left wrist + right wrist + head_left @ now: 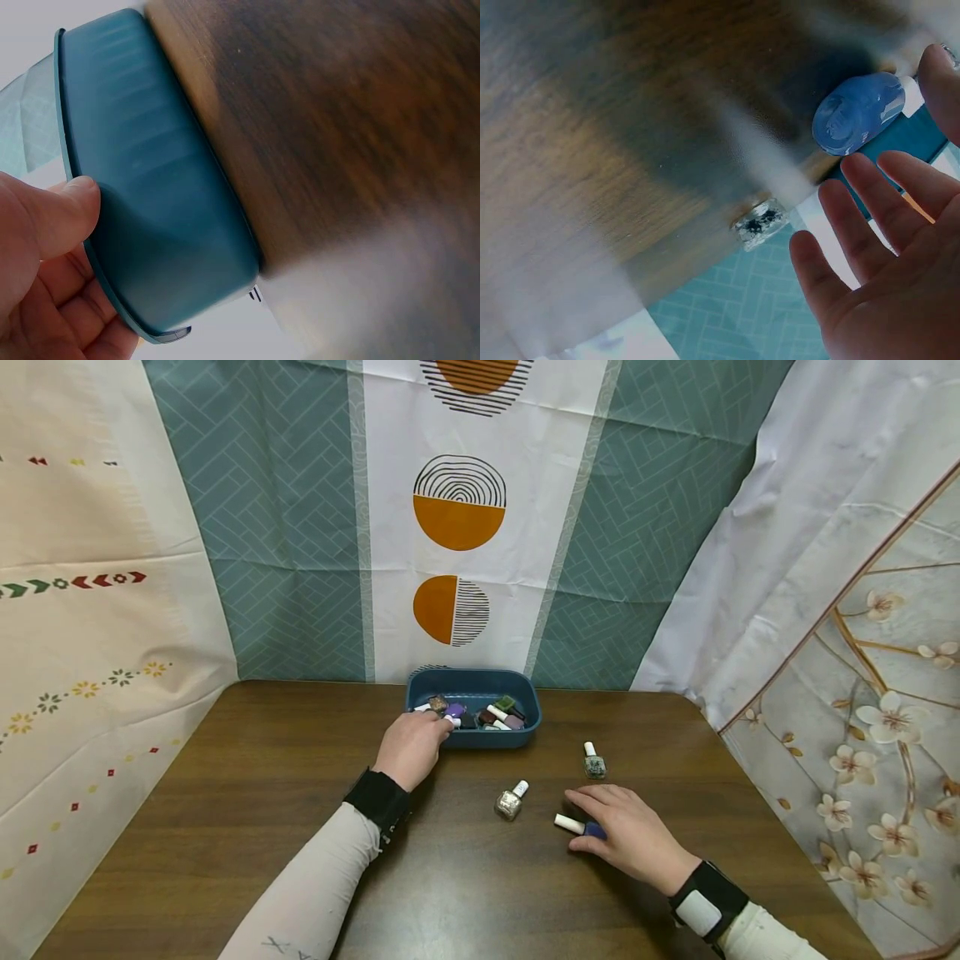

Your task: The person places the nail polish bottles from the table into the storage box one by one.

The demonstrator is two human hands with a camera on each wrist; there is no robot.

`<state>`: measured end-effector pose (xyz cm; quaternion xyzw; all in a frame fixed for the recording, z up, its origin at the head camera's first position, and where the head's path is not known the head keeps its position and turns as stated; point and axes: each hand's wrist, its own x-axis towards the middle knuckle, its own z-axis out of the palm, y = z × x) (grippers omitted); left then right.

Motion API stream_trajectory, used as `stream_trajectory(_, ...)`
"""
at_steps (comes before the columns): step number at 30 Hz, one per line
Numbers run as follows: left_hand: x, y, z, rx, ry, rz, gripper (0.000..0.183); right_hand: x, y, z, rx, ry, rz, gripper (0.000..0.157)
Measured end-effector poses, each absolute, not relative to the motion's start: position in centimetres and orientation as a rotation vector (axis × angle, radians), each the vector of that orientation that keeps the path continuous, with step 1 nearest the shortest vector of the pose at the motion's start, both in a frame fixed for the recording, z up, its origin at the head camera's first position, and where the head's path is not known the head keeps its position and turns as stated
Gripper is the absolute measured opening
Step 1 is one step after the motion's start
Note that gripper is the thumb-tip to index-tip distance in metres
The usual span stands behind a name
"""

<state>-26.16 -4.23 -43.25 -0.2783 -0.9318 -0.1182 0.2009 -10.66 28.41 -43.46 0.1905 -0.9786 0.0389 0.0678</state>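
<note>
My left hand is at the front left corner of a dark teal plastic bin. In the left wrist view the thumb presses the bin's outer wall just below the rim, and the other fingers curl behind that rim. Around a blue nail polish bottle with a white cap, lying on its side, my right hand is spread with thumb and fingers apart. The right wrist view shows its fingertips close to the bottle's base, not wrapped round it.
Several nail polish bottles lie jumbled in the bin. On the brown wooden table lie a silver glitter bottle between the hands and a clear bottle with dark flecks beyond the right hand. Patterned cloths hang behind.
</note>
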Motion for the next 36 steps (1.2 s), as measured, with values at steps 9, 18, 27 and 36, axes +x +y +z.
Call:
stream_trajectory(9,-26.20,-4.23,-43.28,-0.778,-2.608,-0.326,0.014,-10.60,28.49,-43.68,0.524,-2.986,0.086,0.064)
stream_trajectory(18,-26.20,-4.30,-43.28,-0.784,-2.601,-0.319,0.013,-10.47,28.38,-43.82,0.485,-2.991,0.078,0.059)
stream_trajectory(27,-26.22,-4.23,-43.31,-0.775,-2.610,-0.333,0.015,-10.49,28.22,-44.01,0.536,-2.931,0.073,0.051)
stream_trajectory(36,-26.17,-4.31,-43.26,-0.781,-2.594,-0.335,0.013,-10.57,28.23,-44.13,0.535,-2.933,0.088,0.042)
